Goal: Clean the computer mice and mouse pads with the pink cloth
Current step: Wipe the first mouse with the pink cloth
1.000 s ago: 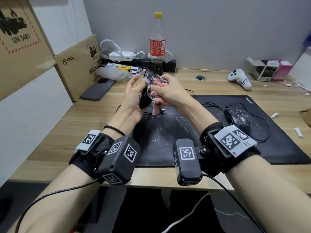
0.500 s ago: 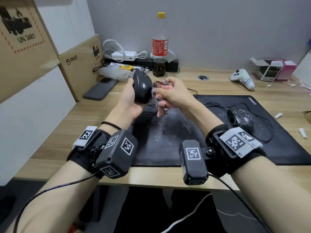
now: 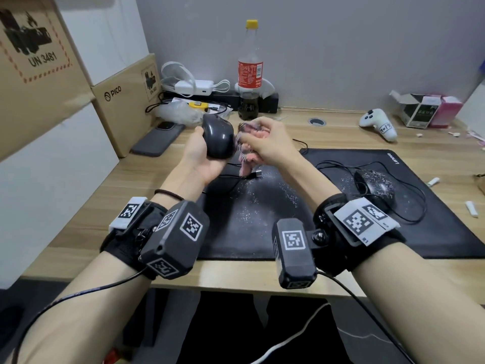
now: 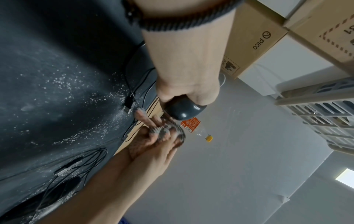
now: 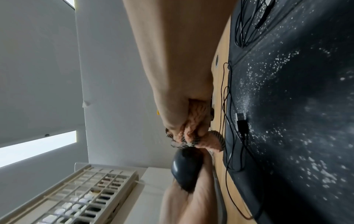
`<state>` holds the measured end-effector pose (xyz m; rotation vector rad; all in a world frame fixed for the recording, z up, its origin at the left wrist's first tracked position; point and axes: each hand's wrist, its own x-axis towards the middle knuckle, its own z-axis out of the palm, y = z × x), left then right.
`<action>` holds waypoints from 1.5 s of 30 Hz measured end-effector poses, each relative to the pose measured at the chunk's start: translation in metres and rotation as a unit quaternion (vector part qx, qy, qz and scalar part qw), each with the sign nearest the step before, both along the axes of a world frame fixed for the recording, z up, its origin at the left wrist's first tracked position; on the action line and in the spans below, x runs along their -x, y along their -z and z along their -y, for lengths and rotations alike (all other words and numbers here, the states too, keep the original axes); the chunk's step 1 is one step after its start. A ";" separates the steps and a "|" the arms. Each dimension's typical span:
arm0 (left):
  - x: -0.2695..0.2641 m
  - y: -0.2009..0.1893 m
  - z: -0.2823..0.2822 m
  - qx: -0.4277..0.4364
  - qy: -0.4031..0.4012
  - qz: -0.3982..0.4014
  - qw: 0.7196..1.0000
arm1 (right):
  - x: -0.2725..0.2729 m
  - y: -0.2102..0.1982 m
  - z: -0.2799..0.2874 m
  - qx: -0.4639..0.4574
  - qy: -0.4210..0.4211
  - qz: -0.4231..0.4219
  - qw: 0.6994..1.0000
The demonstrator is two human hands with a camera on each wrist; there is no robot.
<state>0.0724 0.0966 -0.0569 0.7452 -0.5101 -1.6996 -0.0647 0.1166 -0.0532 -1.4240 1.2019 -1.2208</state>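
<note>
My left hand (image 3: 200, 153) holds a glossy black mouse (image 3: 218, 139) up above the desk, its back turned toward me; the same mouse (image 4: 181, 109) (image 5: 186, 168) fills both wrist views. My right hand (image 3: 265, 145) grips the bunched pink cloth (image 3: 246, 158) right beside the mouse, and the cloth (image 5: 193, 128) (image 4: 162, 131) touches its right side. The mouse's cable and USB plug (image 3: 258, 173) hang down to the black mouse pad (image 3: 262, 219), which is dusted with white specks. A second black mouse (image 3: 378, 186), also speckled, lies on the pad at the right.
A cola bottle (image 3: 249, 72), chargers (image 3: 194, 86) and a power strip stand at the back. Cardboard boxes (image 3: 123, 101) and a phone (image 3: 160, 139) line the left. A white controller (image 3: 378, 123) and small cartons (image 3: 425, 107) sit at the back right. Paper scraps (image 3: 471, 208) lie near the pad.
My left hand has turned the mouse so its glossy back faces me and raised it a little. My right hand keeps the cloth against the mouse's side.
</note>
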 end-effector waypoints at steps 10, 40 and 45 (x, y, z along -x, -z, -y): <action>0.006 -0.001 -0.006 -0.039 -0.016 0.015 0.999 | -0.012 -0.012 -0.017 0.071 -0.128 -0.157 0.977; -0.003 0.017 -0.012 0.082 0.018 0.170 0.982 | 0.005 -0.009 -0.002 0.065 -0.047 -0.041 0.996; -0.009 0.015 -0.015 0.080 0.035 0.142 0.986 | 0.006 -0.007 0.016 0.051 0.093 0.075 0.992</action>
